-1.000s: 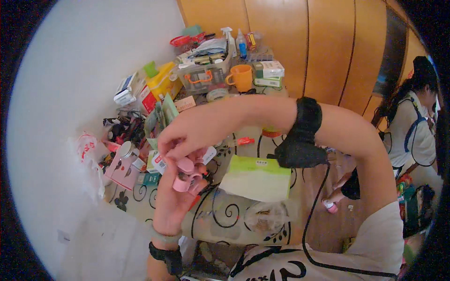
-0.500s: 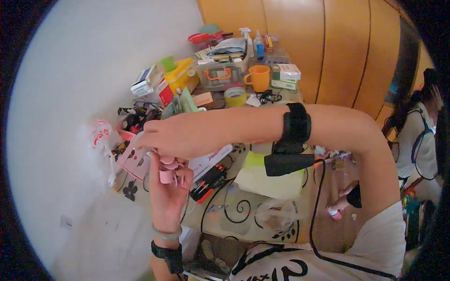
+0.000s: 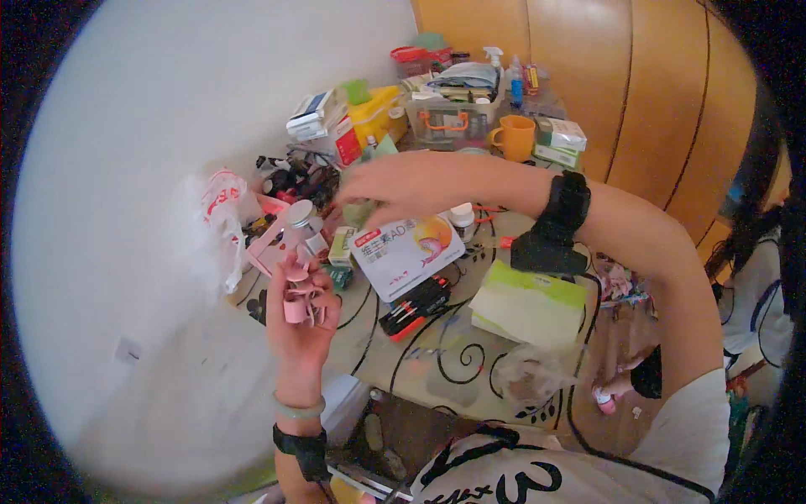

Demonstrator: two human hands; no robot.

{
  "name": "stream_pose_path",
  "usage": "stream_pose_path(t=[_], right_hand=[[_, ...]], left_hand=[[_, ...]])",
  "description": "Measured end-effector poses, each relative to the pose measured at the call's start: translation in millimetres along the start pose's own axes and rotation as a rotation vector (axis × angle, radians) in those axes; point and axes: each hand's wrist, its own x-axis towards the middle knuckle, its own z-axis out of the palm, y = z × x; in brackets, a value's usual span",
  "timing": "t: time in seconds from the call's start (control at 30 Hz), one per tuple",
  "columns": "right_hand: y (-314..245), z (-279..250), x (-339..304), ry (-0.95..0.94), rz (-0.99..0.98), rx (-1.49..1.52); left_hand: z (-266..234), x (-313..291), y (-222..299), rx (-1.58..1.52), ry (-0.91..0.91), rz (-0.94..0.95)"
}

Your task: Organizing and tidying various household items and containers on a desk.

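My left hand (image 3: 300,323) is raised palm up at the table's left edge and holds several small pink cylinders (image 3: 296,296) in its fingers. My right hand (image 3: 401,186) hovers higher, above the table, fingers spread and holding nothing, with a black band on the wrist (image 3: 564,207). Below the right hand lies a white flat box with an orange picture (image 3: 405,251). A small jar with a silver lid (image 3: 299,215) stands just beyond my left hand.
A glass table with black scrollwork (image 3: 437,357) carries a green-topped tissue pack (image 3: 527,304), a black and red tool set (image 3: 414,305), an orange mug (image 3: 516,137), a clear storage bin (image 3: 452,118) and boxes. A white wall is on the left. A person sits at the right edge (image 3: 760,277).
My right hand has lifted off the pink cylinders and moved up and right, opening. My left hand still holds the cylinders.
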Motion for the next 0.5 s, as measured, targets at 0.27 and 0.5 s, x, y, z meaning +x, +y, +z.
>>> stream_pose_path(t=[0.27,0.5], right_hand=[[37,46,-8,-0.326,0.188,-0.129],[60,48,5,-0.379,0.182,0.141]], left_hand=[[-33,-40,19,0.004,0.132,0.035],[-59,-59,27,0.029,0.195,0.055]])
